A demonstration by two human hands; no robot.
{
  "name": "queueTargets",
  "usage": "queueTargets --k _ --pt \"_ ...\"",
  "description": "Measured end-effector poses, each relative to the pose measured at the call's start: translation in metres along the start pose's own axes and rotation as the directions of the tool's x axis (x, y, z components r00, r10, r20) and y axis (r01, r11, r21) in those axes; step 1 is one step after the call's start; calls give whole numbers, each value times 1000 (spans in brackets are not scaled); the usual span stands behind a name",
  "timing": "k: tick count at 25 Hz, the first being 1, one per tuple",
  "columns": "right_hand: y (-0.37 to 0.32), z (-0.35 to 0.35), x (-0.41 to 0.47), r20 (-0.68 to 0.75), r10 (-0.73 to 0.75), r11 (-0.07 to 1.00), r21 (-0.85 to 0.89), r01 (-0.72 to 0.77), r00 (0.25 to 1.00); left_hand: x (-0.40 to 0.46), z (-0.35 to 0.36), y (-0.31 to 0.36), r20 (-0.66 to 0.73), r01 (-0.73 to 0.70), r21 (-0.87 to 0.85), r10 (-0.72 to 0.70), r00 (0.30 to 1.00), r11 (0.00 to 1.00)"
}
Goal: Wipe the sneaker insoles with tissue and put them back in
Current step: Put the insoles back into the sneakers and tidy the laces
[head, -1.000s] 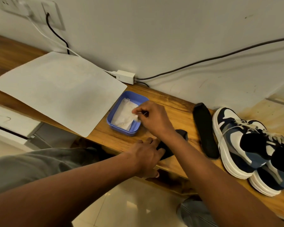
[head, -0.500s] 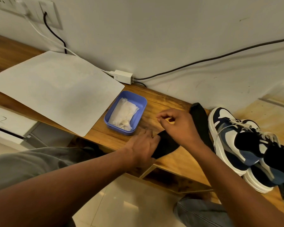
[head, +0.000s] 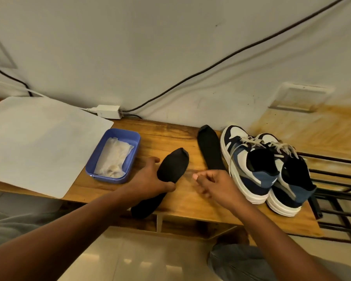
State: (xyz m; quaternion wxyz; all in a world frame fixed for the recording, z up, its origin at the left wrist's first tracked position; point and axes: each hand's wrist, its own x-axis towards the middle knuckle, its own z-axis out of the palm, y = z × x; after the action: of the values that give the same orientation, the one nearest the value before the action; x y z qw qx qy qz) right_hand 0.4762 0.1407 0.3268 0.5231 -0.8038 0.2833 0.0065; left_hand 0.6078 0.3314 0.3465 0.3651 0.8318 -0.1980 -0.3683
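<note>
Wooden bench (head: 170, 136): insole (head: 171, 169) under left hand (head: 148, 182).

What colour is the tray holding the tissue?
The tray is blue, seen in the head view, with white tissue inside.

The left hand (head: 148, 180) covers the middle of one insole (head: 171, 167); the right hand (head: 215, 186) (blurred fingers) hides the other insole's (head: 210, 149) near end.
</note>
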Motion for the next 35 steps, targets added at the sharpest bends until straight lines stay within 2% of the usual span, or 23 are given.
queueTargets --k 2,3,5,7,9,12,15,17,19,21,25,28,30,32,33,34,35 --pt "-5 2 -3 104 86 946 304 -114 991 0 12 10 -55 -26 -142 19 998 990" --pt "-8 5 -2 133 114 908 389 -158 985 -2 20 10 -74 -51 -181 38 997 982" --pt "-9 10 4 130 114 860 483 -164 985 -5 35 10 -73 -89 -270 72 995 959" --pt "-6 7 10 67 50 860 505 -77 997 -1 44 12 -53 -75 -464 57 997 883" --pt "-2 2 12 24 28 875 483 -37 999 0 45 17 10 -1 -582 8 1000 813" --pt "1 -5 9 39 42 882 469 -56 998 1 47 22 60 38 -589 -3 998 807" --pt "-1 -13 3 -12 38 889 456 -29 999 0 50 32 50 14 -595 20 999 804" --pt "-5 -21 -3 -57 -25 923 382 45 998 0 49 41 21 -34 -590 58 998 807" --pt "-8 -30 -12 -81 -114 971 203 128 990 -3 51 54 -18 -115 -580 128 992 807" --pt "-13 -40 -24 -138 -142 987 53 151 980 -10 53 70 -42 -209 -565 226 973 798" --pt "-20 -97 -57 -335 -229 972 -23 235 914 -20 72 114 12 -358 -551 436 900 754" --pt "-5 -170 -81 -599 -137 976 54 211 789 -7 107 154 -13 -562 -326 591 806 760" --pt "18 -214 -89 -742 4 963 183 198 670 8 133 180 -4 -731 -43 732 681 681" --pt "41 -241 -93 -807 144 932 305 195 572 25 161 209 121 -825 313 842 526 470" --pt "49 -248 -93 -814 194 916 350 195 548 33 175 222 214 -808 483 849 484 338" --pt "55 -253 -93 -810 226 905 380 190 541 41 189 233 294 -752 622 826 481 217" --pt "59 -255 -91 -800 238 903 391 178 550 49 202 242 342 -672 731 787 513 121"
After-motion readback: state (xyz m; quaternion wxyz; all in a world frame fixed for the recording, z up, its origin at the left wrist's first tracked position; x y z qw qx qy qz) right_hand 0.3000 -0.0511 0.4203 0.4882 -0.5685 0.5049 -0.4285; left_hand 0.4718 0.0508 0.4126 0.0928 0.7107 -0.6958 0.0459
